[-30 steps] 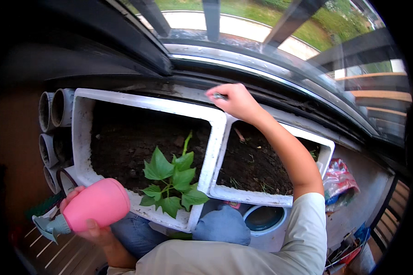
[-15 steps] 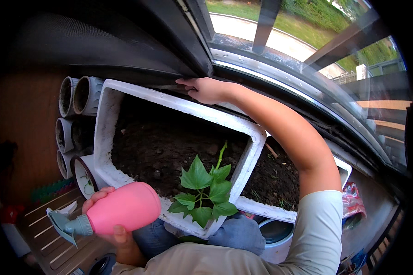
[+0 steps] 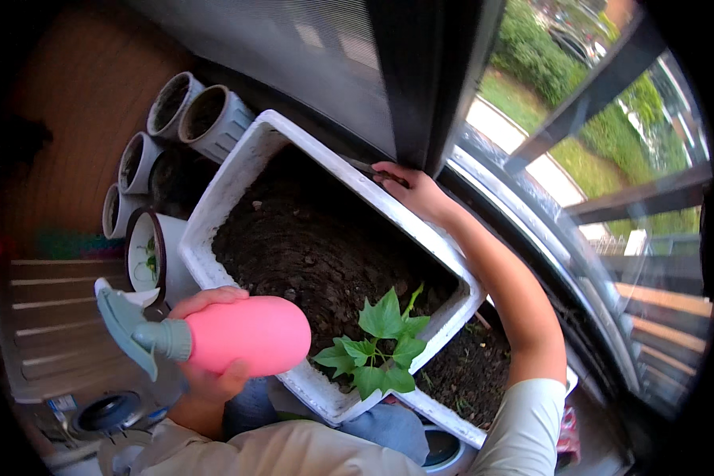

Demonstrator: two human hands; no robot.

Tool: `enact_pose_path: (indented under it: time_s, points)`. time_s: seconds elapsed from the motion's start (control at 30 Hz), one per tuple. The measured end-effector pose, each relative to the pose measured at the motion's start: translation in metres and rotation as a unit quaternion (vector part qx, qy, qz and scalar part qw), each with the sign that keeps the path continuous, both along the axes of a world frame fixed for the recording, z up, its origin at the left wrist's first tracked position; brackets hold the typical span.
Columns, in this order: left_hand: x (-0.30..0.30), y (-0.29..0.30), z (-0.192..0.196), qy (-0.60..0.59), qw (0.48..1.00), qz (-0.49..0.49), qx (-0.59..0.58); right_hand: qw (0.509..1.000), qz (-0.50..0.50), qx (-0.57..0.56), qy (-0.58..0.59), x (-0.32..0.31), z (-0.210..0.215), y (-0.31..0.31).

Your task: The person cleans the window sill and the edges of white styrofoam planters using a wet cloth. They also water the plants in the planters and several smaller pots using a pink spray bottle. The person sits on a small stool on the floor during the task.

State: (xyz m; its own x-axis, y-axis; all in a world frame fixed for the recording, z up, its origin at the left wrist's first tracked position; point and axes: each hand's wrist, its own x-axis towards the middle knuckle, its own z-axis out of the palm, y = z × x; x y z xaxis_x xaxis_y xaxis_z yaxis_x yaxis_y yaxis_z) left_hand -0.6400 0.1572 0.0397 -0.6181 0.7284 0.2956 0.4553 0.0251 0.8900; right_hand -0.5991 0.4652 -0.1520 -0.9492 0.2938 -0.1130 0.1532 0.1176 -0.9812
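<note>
Two hands busy at the planter

Left hand [image 3: 214, 373] is wrapped tight around a smooth pink sprayer [image 3: 242, 335] with a grey-green nozzle, held just outside the near rim of the planter [image 3: 238, 170]. Right hand [image 3: 412, 190] rests with curled fingers on the far rim, gripping nothing I can make out. Soil [image 3: 309, 246] looks dark, crumbly and matte; no spray is visible, so watering seems not yet begun. A seedling [image 3: 381, 345] with broad, lobed leaves stands near the corner. Ribbed grey pots [image 3: 214, 119] lie stacked beside the box.
</note>
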Motion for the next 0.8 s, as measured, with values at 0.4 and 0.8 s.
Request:
enact_pose_path:
  time_s: [0.4, 0.8]
  points:
    - [-0.001, -0.010, 0.008, -0.027, 0.994, -0.088, 0.053, 0.989, -0.107, -0.087, -0.055, -0.048, 0.052, -0.019]
    - [-0.008, -0.046, 0.011, -0.153, 0.975, -0.123, 0.106, 0.959, -0.217, 0.171, 0.065, -0.161, 0.105, -0.044]
